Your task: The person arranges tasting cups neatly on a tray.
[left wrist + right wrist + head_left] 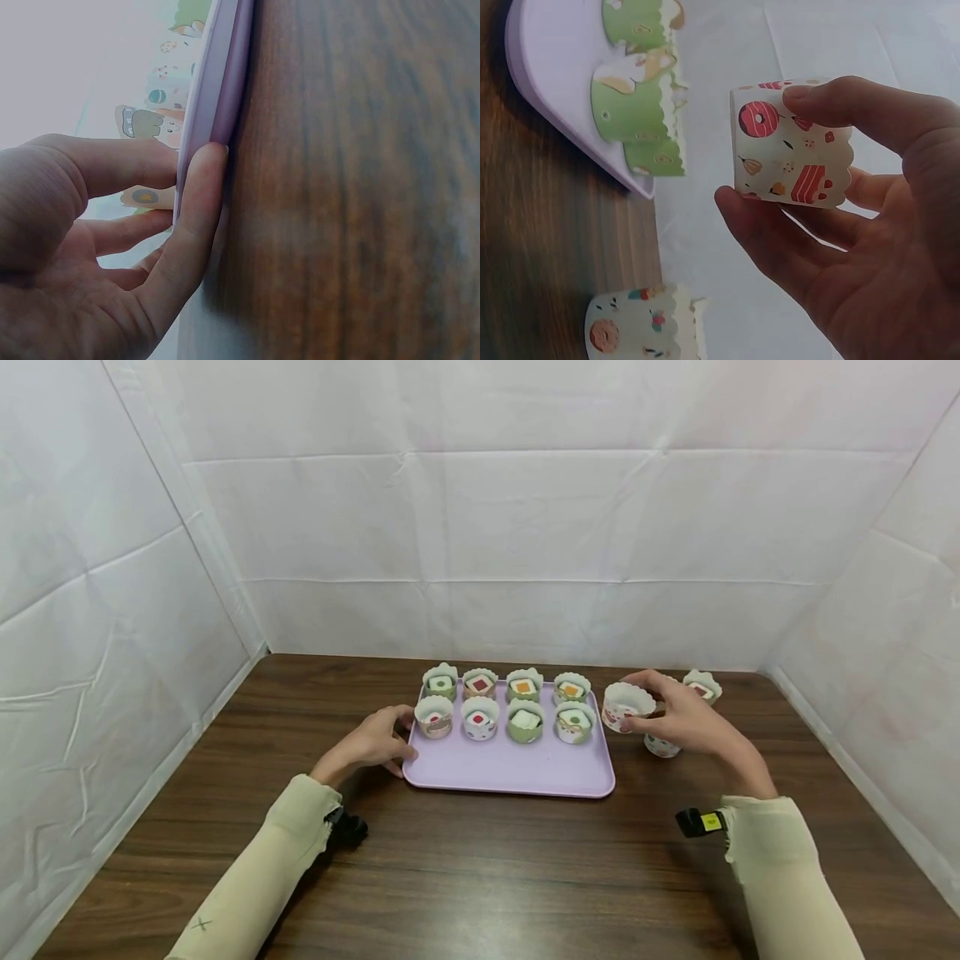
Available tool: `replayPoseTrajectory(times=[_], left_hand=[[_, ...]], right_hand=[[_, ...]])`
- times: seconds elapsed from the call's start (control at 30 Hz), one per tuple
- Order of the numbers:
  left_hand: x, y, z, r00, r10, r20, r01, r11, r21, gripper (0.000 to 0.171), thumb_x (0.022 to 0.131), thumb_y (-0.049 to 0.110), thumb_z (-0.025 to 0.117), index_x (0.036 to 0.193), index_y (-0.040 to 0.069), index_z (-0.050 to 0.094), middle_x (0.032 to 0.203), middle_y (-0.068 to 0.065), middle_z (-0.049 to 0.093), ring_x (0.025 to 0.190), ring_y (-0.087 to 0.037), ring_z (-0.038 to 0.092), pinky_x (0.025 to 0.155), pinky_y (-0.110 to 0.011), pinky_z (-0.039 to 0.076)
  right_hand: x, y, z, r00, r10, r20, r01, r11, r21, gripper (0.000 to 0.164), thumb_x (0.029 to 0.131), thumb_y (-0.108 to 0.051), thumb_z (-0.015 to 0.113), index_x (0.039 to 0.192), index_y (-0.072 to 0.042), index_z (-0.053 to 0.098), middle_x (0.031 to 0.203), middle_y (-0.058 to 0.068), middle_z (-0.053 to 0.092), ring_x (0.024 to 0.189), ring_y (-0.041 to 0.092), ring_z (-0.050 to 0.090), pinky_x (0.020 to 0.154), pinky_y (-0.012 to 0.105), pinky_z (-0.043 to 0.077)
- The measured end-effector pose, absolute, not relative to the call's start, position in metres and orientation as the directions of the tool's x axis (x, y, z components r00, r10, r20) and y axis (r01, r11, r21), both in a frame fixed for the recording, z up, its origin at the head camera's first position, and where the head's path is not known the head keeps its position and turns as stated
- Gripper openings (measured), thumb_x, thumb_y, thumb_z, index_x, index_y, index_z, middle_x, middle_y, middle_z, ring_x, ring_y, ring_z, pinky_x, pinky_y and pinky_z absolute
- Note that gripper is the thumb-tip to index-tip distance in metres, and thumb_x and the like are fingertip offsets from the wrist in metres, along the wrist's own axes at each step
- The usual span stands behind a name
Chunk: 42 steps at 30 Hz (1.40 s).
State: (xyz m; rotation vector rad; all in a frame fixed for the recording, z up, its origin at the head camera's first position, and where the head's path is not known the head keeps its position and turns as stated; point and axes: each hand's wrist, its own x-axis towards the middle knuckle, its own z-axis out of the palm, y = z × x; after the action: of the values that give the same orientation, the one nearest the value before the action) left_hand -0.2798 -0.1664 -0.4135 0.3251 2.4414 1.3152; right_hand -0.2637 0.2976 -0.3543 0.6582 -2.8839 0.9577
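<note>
A lilac tray (510,770) lies on the wooden table, bearing two rows of patterned paper baking cups (480,718) with small white, red, orange and green pieces inside. My left hand (369,742) grips the tray's left edge; in the left wrist view the rim (214,105) is pinched between its fingers. Just off the tray's right side, my right hand (693,718) holds a white baking cup (628,702) upright, thumb on one side and fingers on the other. Red donut and cake prints show on this held cup (791,150) in the right wrist view.
Right of the tray, behind and beneath my right hand, stand a cup (702,686) with a red-and-white piece and a patterned cup (662,746), partly hidden. White cloth walls (525,527) enclose the table (480,877) at the back and sides.
</note>
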Motion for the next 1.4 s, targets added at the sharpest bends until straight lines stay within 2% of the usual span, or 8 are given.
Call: replayPoseTrajectory(times=[0.1, 0.27, 0.37, 0.57, 0.83, 0.97, 1.1, 1.4], left_hand=[[-0.280, -0.166, -0.413, -0.913, 0.358, -0.194, 0.036, 0.545, 0.838, 0.066, 0.086, -0.010, 0.068, 0.147, -0.007, 0.043, 0.131, -0.028, 0.049, 0.081, -0.025, 0.066, 0.062, -0.036, 0.068], [-0.280, -0.166, -0.413, -0.915, 0.355, -0.191, 0.039, 0.550, 0.834, 0.066, 0.086, -0.010, 0.068, 0.147, -0.006, 0.043, 0.134, -0.029, 0.048, 0.083, -0.026, 0.066, 0.062, -0.036, 0.068], [-0.280, -0.166, -0.413, -0.916, 0.353, -0.192, 0.040, 0.556, 0.830, 0.065, 0.086, -0.010, 0.069, 0.146, -0.007, 0.044, 0.134, -0.029, 0.048, 0.083, -0.026, 0.066, 0.061, -0.036, 0.068], [-0.278, -0.166, -0.413, -0.917, 0.352, -0.189, 0.045, 0.561, 0.827, 0.066, 0.086, -0.011, 0.068, 0.147, -0.007, 0.043, 0.134, -0.029, 0.049, 0.082, -0.026, 0.067, 0.061, -0.036, 0.068], [-0.278, -0.166, -0.412, -0.915, 0.357, -0.187, 0.053, 0.567, 0.822, 0.064, 0.086, -0.010, 0.068, 0.146, -0.007, 0.044, 0.134, -0.029, 0.049, 0.084, -0.026, 0.066, 0.062, -0.036, 0.068], [-0.279, -0.165, -0.411, -0.915, 0.360, -0.183, 0.062, 0.572, 0.818, 0.063, 0.087, -0.009, 0.069, 0.145, -0.007, 0.044, 0.134, -0.028, 0.049, 0.083, -0.026, 0.066, 0.061, -0.036, 0.068], [-0.280, -0.164, -0.411, -0.914, 0.365, -0.178, 0.070, 0.572, 0.817, 0.063, 0.086, -0.010, 0.069, 0.144, -0.007, 0.045, 0.132, -0.029, 0.050, 0.080, -0.026, 0.067, 0.060, -0.036, 0.068], [-0.278, -0.164, -0.410, -0.914, 0.367, -0.173, 0.075, 0.570, 0.818, 0.064, 0.085, -0.010, 0.068, 0.144, -0.008, 0.045, 0.129, -0.029, 0.050, 0.078, -0.027, 0.067, 0.060, -0.036, 0.068]], right_hand=[[-0.265, 0.292, -0.355, -0.894, -0.406, 0.189, -0.439, 0.714, -0.545, 0.058, 0.091, -0.021, 0.080, 0.139, -0.002, 0.055, 0.135, 0.018, 0.062, 0.120, 0.033, 0.060, 0.096, 0.049, 0.060], [-0.267, 0.284, -0.356, -0.877, -0.428, 0.218, -0.475, 0.703, -0.529, 0.055, 0.090, -0.019, 0.081, 0.136, -0.002, 0.057, 0.127, 0.015, 0.067, 0.108, 0.025, 0.063, 0.086, 0.027, 0.061], [-0.268, 0.279, -0.358, -0.878, -0.436, 0.197, -0.467, 0.690, -0.553, 0.056, 0.090, -0.021, 0.081, 0.137, -0.004, 0.056, 0.123, 0.012, 0.068, 0.103, 0.022, 0.064, 0.083, 0.020, 0.059], [-0.269, 0.267, -0.362, -0.885, -0.444, 0.137, -0.435, 0.689, -0.580, 0.060, 0.089, -0.028, 0.082, 0.140, -0.010, 0.054, 0.115, 0.008, 0.069, 0.098, 0.020, 0.067, 0.081, 0.026, 0.060], [-0.269, 0.246, -0.367, -0.873, -0.471, 0.124, -0.451, 0.684, -0.574, 0.057, 0.089, -0.024, 0.081, 0.139, -0.014, 0.055, 0.116, 0.008, 0.069, 0.096, 0.019, 0.069, 0.076, 0.028, 0.060], [-0.271, 0.237, -0.368, -0.866, -0.484, 0.124, -0.457, 0.664, -0.593, 0.061, 0.089, -0.023, 0.082, 0.142, -0.012, 0.054, 0.121, 0.009, 0.067, 0.098, 0.020, 0.068, 0.078, 0.028, 0.061], [-0.270, 0.228, -0.370, -0.857, -0.500, 0.126, -0.467, 0.649, -0.601, 0.062, 0.088, -0.020, 0.082, 0.142, -0.009, 0.053, 0.118, 0.011, 0.067, 0.100, 0.021, 0.067, 0.079, 0.029, 0.062], [-0.267, 0.202, -0.370, -0.838, -0.532, 0.119, -0.478, 0.611, -0.631, 0.060, 0.089, -0.019, 0.080, 0.142, -0.011, 0.054, 0.121, 0.006, 0.065, 0.103, 0.019, 0.063, 0.084, 0.030, 0.062]])
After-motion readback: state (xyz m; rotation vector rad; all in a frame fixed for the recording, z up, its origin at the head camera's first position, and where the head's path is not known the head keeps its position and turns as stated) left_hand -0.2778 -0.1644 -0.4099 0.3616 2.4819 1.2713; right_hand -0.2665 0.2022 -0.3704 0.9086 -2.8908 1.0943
